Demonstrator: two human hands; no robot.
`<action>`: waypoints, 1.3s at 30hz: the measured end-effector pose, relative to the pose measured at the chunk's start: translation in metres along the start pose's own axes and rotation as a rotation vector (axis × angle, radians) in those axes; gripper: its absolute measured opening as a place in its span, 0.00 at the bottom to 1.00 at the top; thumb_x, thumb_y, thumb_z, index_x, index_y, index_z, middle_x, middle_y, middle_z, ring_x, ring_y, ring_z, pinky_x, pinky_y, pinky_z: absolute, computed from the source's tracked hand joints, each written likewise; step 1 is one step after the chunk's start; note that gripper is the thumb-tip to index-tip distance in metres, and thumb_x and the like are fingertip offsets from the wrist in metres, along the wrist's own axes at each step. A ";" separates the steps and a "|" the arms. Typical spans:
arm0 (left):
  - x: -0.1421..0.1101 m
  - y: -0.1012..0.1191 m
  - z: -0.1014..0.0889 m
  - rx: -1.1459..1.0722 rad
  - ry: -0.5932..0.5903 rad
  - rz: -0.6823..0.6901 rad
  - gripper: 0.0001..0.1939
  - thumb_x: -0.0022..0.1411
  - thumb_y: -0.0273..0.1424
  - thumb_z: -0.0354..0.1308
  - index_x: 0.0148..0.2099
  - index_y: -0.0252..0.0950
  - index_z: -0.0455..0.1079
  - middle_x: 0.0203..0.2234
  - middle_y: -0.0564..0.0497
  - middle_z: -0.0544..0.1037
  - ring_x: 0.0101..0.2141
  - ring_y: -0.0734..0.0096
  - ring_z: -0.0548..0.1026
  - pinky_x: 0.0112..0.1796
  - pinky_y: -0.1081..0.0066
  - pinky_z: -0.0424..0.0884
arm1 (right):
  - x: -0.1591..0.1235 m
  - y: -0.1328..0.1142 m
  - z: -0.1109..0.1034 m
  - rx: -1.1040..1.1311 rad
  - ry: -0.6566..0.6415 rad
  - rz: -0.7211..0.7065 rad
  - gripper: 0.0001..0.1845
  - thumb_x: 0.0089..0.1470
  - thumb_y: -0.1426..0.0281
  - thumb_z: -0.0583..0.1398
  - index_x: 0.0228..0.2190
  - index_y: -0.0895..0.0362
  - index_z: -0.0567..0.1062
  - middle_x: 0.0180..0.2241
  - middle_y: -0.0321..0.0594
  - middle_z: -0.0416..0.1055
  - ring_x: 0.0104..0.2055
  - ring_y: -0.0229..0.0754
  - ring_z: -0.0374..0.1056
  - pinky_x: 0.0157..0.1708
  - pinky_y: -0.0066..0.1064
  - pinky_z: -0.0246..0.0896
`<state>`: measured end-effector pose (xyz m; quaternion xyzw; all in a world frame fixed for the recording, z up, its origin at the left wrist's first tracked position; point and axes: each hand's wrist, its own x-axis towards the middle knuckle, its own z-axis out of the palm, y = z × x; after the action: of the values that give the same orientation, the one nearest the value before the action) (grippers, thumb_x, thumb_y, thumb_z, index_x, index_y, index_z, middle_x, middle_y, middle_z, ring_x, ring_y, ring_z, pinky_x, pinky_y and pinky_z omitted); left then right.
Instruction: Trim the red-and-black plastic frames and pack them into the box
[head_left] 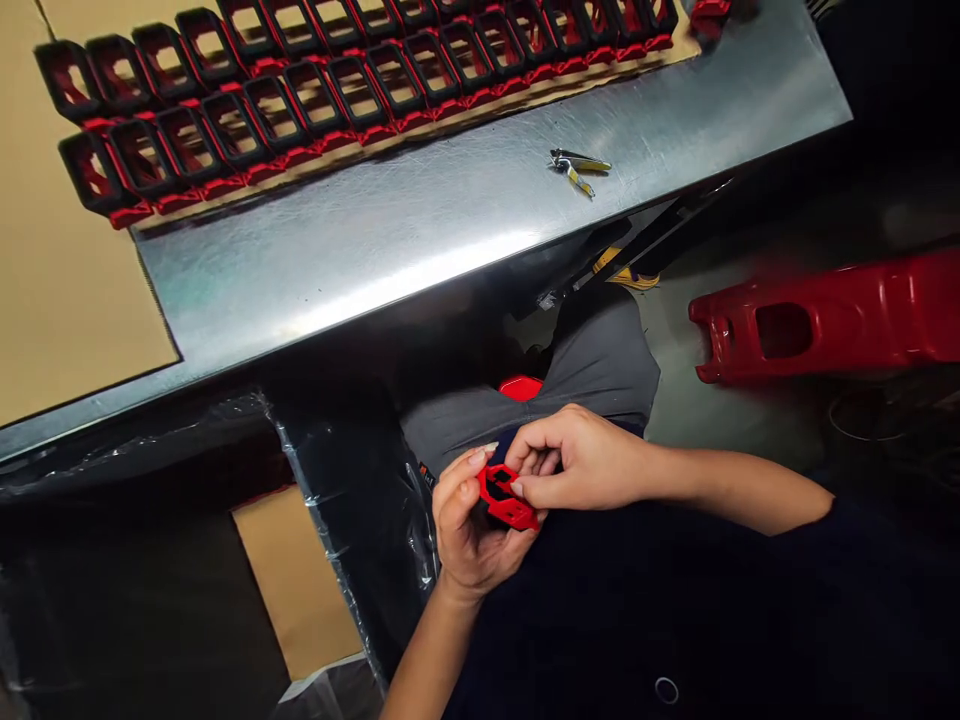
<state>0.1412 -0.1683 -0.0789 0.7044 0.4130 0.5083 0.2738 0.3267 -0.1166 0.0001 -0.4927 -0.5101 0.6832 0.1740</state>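
Observation:
Both of my hands are down in my lap, below the table edge. My left hand (469, 525) cups a small red plastic frame part (506, 498) from beneath, fingers curled round it. My right hand (581, 460) pinches the same part from above with thumb and fingertips. Another red piece (520, 387) lies on my grey trouser leg just beyond the hands.
A shiny metal table top (420, 225) carries rows of several black-and-red frame parts (315, 95) on cardboard, and a small nail clipper (577, 166). A large red plastic casing (825, 320) lies on the floor to the right. Plastic-wrapped dark material (337, 500) hangs left of my lap.

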 end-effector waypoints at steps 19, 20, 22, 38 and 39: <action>0.007 0.002 -0.002 0.028 -0.043 0.070 0.41 0.59 0.37 0.70 0.69 0.41 0.55 0.50 0.41 0.75 0.48 0.58 0.80 0.45 0.55 0.82 | -0.002 -0.003 -0.015 0.038 -0.111 0.046 0.11 0.50 0.72 0.61 0.32 0.61 0.84 0.24 0.37 0.79 0.28 0.39 0.75 0.27 0.23 0.64; 0.007 0.002 -0.003 0.034 -0.042 0.071 0.41 0.59 0.38 0.70 0.69 0.42 0.55 0.50 0.42 0.75 0.47 0.58 0.80 0.45 0.55 0.82 | -0.002 -0.002 -0.016 0.036 -0.117 0.045 0.12 0.50 0.72 0.61 0.32 0.61 0.85 0.25 0.37 0.79 0.28 0.39 0.75 0.27 0.23 0.63; 0.008 0.003 -0.003 0.044 -0.043 0.077 0.41 0.59 0.38 0.69 0.69 0.43 0.55 0.50 0.42 0.75 0.47 0.59 0.81 0.44 0.55 0.82 | -0.002 -0.002 -0.017 0.039 -0.129 0.042 0.12 0.51 0.72 0.61 0.32 0.61 0.85 0.24 0.36 0.79 0.28 0.37 0.74 0.27 0.23 0.62; 0.009 0.003 -0.006 0.053 -0.070 0.092 0.40 0.59 0.38 0.69 0.69 0.44 0.55 0.49 0.43 0.77 0.46 0.57 0.82 0.43 0.55 0.82 | -0.003 -0.004 -0.018 0.008 -0.123 0.038 0.10 0.52 0.71 0.62 0.30 0.61 0.85 0.22 0.35 0.76 0.24 0.34 0.67 0.23 0.22 0.56; 0.009 0.003 -0.006 0.048 -0.071 0.093 0.40 0.59 0.38 0.69 0.69 0.44 0.55 0.49 0.42 0.77 0.47 0.57 0.81 0.43 0.55 0.82 | -0.003 -0.005 -0.019 0.012 -0.133 0.037 0.10 0.51 0.72 0.61 0.30 0.61 0.85 0.21 0.34 0.75 0.23 0.32 0.65 0.23 0.22 0.54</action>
<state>0.1377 -0.1624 -0.0698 0.7467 0.3820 0.4850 0.2474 0.3432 -0.1068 0.0057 -0.4546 -0.5070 0.7207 0.1301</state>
